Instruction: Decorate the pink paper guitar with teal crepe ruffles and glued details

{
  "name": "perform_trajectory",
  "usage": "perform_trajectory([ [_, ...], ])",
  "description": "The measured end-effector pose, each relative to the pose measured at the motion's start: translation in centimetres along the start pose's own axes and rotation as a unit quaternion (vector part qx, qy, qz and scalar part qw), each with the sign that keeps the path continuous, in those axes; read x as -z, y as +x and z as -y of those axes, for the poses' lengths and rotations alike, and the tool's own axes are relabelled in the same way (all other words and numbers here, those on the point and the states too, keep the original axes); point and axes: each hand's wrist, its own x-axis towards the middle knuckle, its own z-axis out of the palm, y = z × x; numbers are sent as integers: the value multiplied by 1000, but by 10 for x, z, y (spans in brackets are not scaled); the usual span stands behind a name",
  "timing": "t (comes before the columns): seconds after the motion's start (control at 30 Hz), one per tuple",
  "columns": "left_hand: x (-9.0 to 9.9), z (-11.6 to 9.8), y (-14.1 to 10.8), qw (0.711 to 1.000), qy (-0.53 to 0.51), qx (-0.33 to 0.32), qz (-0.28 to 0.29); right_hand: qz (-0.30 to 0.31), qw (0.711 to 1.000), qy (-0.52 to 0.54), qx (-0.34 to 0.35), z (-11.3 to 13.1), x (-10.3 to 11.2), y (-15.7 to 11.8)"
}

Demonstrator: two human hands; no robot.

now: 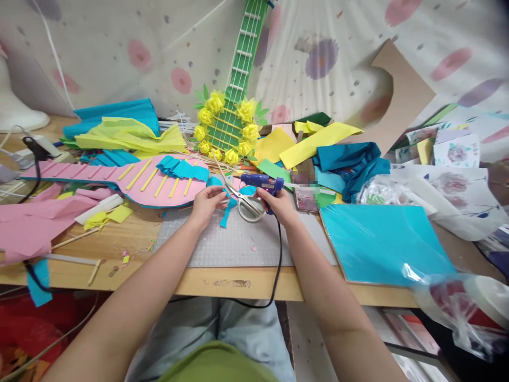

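My left hand (pixel 209 202) is closed in a pinch at the left of the grey cutting mat (pixel 238 249), on a piece of blue crepe paper (pixel 216 182). My right hand (pixel 279 203) is wrapped round the handle of a blue hot glue gun (pixel 260 183), its nozzle pointing left. Between the hands lies a pair of scissors (pixel 250 209) with pale handles, blades toward the upper left. A narrow blue paper strip (pixel 226 215) hangs over the mat beside them. Left of my left hand rests a pink guitar shape (pixel 159 192) with yellow sticks and ruffled blue crepe paper (pixel 183 168) on it.
A green guitar model (pixel 234 114) with yellow paper roses leans at the back. A phone (pixel 304 191) lies right of the glue gun, near a blue board (pixel 385 241). The black cord (pixel 279 260) drops over the table edge. Pink paper (pixel 35 223) covers the left side.
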Motion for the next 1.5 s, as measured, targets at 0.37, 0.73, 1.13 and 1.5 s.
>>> perform_trajectory([
  [0.37,1,-2,-2,999,38,-9,-22,26,990,-140,8,-10,7,-11],
  [0.73,-1,-2,-3,999,48,-6,-18,23,982,-189,0,-11,6,-10],
  [1.13,-2,-2,-3,998,56,-6,-22,24,983,-183,15,-13,7,-10],
  [1.5,-2,-1,-3,998,60,-4,-13,16,980,-197,5,-15,6,-8],
])
